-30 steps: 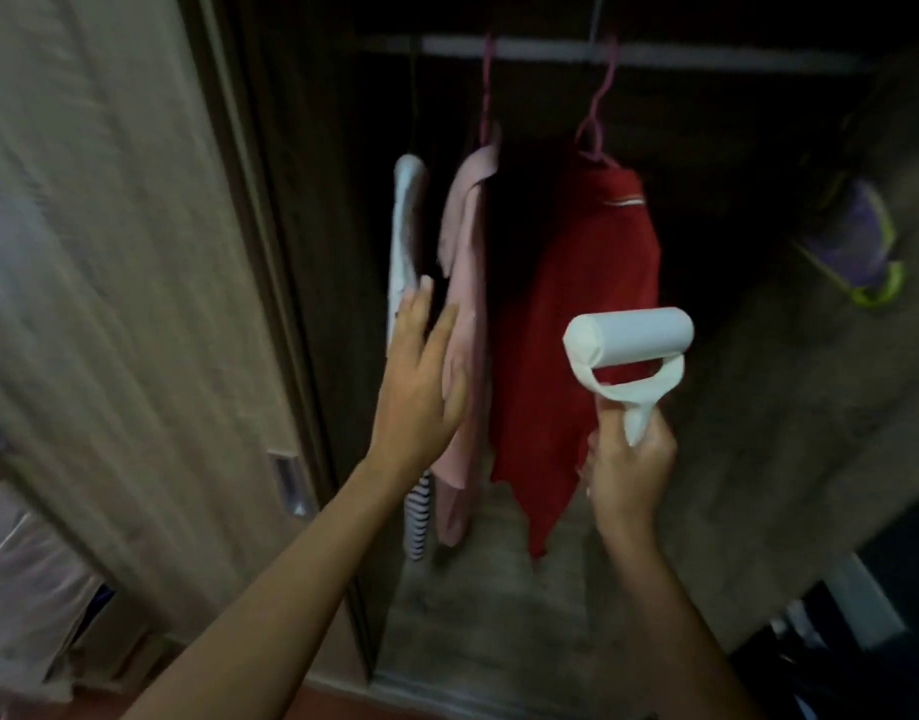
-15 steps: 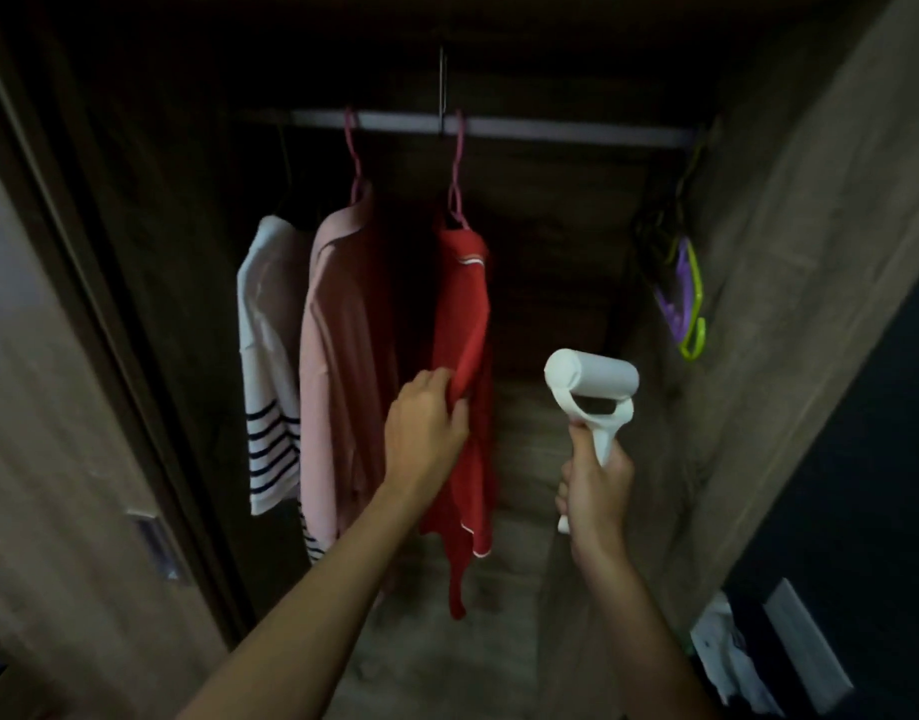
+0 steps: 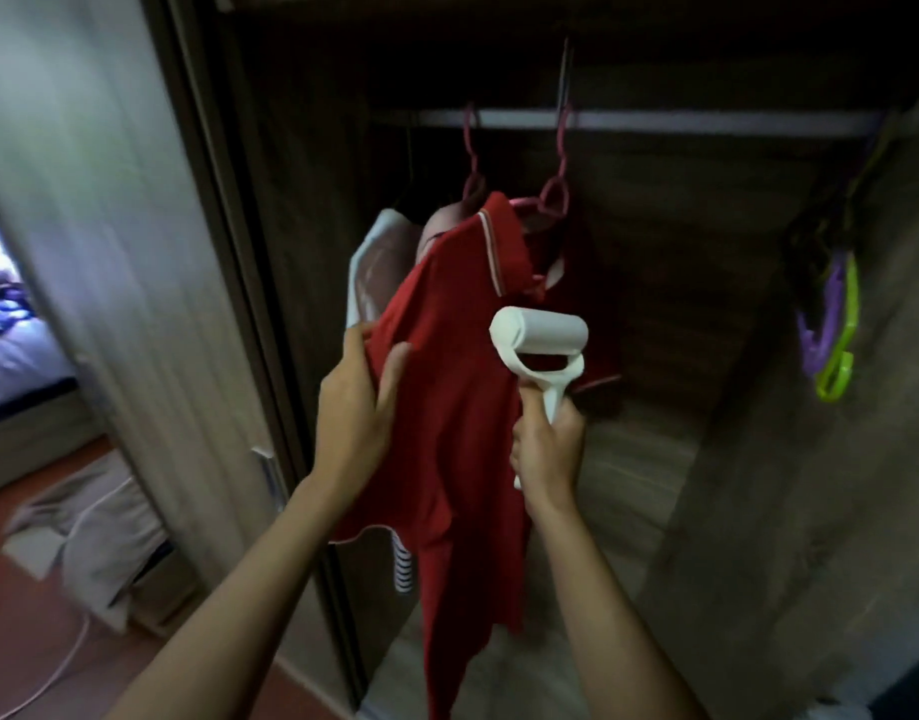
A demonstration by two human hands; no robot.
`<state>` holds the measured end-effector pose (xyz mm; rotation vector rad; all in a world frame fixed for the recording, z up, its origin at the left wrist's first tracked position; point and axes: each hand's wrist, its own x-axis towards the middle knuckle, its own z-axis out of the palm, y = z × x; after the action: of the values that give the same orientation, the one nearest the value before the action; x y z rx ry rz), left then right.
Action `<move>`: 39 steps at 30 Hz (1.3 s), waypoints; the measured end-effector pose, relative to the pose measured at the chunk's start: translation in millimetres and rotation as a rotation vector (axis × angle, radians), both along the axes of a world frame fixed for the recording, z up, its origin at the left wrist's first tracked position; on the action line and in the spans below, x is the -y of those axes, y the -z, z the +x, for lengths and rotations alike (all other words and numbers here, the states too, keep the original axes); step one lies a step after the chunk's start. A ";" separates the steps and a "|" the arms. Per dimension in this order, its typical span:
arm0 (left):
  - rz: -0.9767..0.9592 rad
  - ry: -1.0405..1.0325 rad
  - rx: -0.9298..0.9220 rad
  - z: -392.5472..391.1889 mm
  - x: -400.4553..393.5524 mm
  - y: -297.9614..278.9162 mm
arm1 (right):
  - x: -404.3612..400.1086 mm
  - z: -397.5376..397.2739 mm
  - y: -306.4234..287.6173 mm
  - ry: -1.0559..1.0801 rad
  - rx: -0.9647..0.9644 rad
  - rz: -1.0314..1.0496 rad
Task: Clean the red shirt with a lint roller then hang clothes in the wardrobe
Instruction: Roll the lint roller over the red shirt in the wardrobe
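The red shirt hangs on a pink hanger from the wardrobe rail, pulled out and spread towards me. My left hand grips the shirt's left edge, thumb in front and fingers behind the cloth. My right hand is closed on the handle of a white lint roller, whose drum sits against the shirt's upper right part. Behind the red shirt hang a pink garment and a white striped one.
The open wardrobe has dark wooden walls and a sliding door at my left. Purple and green hangers hang on the right wall. At the far left are a bed and a grey bundle on the red floor.
My left hand has pulled the red shirt out from the rail and spread it towards me. The lint roller has moved left onto the shirt. The view has shifted left.
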<state>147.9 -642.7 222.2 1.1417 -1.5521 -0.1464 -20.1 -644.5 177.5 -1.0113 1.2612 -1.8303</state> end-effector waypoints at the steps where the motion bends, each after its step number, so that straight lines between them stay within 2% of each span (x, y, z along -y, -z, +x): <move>1: 0.001 -0.013 0.036 7.6 -0.4 -2.4 | 4.7 4.9 -5.6 -0.012 -0.011 -0.009; 4: -0.069 -0.121 0.216 30.8 1.1 -5.1 | 17.4 18.4 -25.1 -0.012 -0.015 -0.063; 7: -0.107 -0.215 0.308 51.1 0.5 -6.7 | 26.8 32.2 -41.7 0.000 -0.034 -0.110; 13: 0.050 -0.309 0.396 69.7 -8.1 -9.0 | 44.1 45.7 -47.9 0.047 -0.104 -0.150; 21: -0.030 -0.294 0.479 95.4 3.3 -20.0 | 51.3 66.0 44.0 -0.040 -0.227 0.201; 24: -0.041 -0.298 0.486 102.1 6.1 -22.0 | 43.8 71.3 61.2 -0.120 -0.254 0.251; 26: -0.050 -0.300 0.473 104.3 6.5 -22.5 | 38.3 71.5 56.6 -0.106 -0.251 0.239; 33: -0.106 -0.237 0.570 108.2 5.8 -19.1 | 46.6 67.3 0.3 0.040 -0.059 -0.024; 36: -0.128 -0.227 0.575 103.8 1.8 -14.5 | 55.2 74.9 28.3 0.006 -0.062 0.045; 39: -0.122 -0.254 0.609 102.5 1.6 -10.6 | 53.6 86.2 88.3 -0.044 -0.141 0.209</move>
<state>250.4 -644.2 232.8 1.3451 -1.8853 0.5031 66.1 -698.2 89.2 -1.0568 1.4682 -1.5786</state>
